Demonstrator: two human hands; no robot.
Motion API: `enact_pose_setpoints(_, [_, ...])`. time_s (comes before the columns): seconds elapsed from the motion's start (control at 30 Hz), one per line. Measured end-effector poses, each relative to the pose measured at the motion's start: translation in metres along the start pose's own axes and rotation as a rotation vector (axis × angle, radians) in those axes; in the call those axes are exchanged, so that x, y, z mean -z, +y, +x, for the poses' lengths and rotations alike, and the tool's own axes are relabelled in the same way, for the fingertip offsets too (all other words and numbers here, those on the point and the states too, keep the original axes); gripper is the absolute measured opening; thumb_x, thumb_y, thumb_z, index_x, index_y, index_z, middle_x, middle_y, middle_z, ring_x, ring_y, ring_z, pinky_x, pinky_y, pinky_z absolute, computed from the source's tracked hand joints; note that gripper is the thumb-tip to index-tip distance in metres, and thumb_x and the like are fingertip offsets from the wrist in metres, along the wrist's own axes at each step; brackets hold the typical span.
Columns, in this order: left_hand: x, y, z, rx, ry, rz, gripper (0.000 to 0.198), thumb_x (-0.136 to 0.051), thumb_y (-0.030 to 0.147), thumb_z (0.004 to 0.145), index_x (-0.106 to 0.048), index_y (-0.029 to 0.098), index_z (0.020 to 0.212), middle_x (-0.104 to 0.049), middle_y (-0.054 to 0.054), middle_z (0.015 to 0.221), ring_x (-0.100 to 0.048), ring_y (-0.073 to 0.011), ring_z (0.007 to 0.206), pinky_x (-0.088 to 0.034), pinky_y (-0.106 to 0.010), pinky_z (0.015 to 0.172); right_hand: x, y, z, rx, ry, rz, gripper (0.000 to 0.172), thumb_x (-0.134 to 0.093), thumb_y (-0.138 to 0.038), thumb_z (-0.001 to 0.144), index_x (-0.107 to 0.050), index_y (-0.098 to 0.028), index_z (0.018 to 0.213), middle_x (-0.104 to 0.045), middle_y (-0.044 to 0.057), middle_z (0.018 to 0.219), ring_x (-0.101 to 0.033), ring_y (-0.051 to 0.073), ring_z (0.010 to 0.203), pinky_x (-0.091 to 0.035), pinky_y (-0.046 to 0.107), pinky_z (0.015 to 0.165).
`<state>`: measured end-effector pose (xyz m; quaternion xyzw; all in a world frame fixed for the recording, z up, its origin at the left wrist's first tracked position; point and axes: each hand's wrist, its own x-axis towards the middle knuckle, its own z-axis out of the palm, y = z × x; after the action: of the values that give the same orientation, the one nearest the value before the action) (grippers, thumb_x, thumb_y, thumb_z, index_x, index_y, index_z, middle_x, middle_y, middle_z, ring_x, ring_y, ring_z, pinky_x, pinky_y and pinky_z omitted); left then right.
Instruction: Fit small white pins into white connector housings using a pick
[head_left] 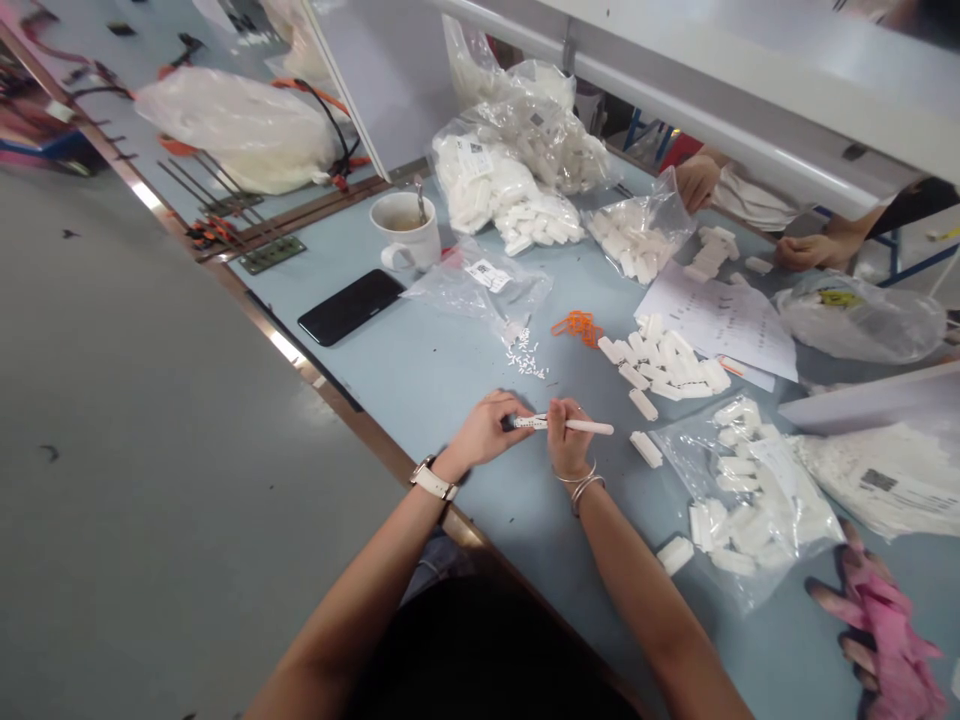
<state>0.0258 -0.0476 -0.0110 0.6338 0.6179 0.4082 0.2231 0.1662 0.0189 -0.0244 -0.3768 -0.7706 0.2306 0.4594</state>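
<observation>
My left hand [487, 430] is closed on a small white plastic piece [531, 422] with dark marks along its face, held just above the blue-grey table. In my right hand [568, 440] is a slim, pale pen-like tool [592, 427], its rear end pointing right and its tip hidden by the fingers near the piece. Beyond my hands lies a scatter of tiny white parts [526, 357], by the mouth of a clear bag [487, 285]. Orange clip-like parts [577, 327] and a heap of white plastic pieces [667, 360] lie to the right.
A phone [351, 306] and a mug with a spoon [409, 235] stand at left. Filled bags [495, 185] are at the back. On the right are an open bag of white pieces [750, 500] and a pink glove [885, 630]. Another person's hands [699, 182] work across the table.
</observation>
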Motion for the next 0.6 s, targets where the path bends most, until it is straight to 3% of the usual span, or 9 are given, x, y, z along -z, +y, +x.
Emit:
enact_pose_setpoints(0.47, [0.0004, -0.0007, -0.0001, -0.018, 0.012, 0.022, 0.009, -0.07, 0.025, 0.077, -0.065, 0.018, 0.081, -0.065, -0.003, 0.076, -0.057, -0.0163, 0.074, -0.046, -0.031, 0.073, -0.0022, -0.0049, 0.0057, 0.095, -0.03, -0.196, 0.051, -0.031, -0.04, 0.099, -0.049, -0.018, 0.057, -0.05, 0.0, 0.052, -0.047, 0.01, 0.049, -0.034, 0.023, 0.051])
enact_pose_setpoints(0.6, [0.0006, -0.0001, 0.0, -0.012, 0.009, 0.022, 0.009, -0.069, 0.026, 0.078, -0.066, 0.018, 0.082, -0.065, -0.003, 0.075, -0.056, -0.0163, 0.073, -0.046, -0.031, 0.073, 0.0002, -0.0065, 0.005, 0.076, -0.028, -0.141, 0.051, -0.033, -0.042, 0.098, -0.048, -0.019, 0.055, -0.051, 0.0, 0.051, -0.047, 0.01, 0.048, -0.035, 0.023, 0.052])
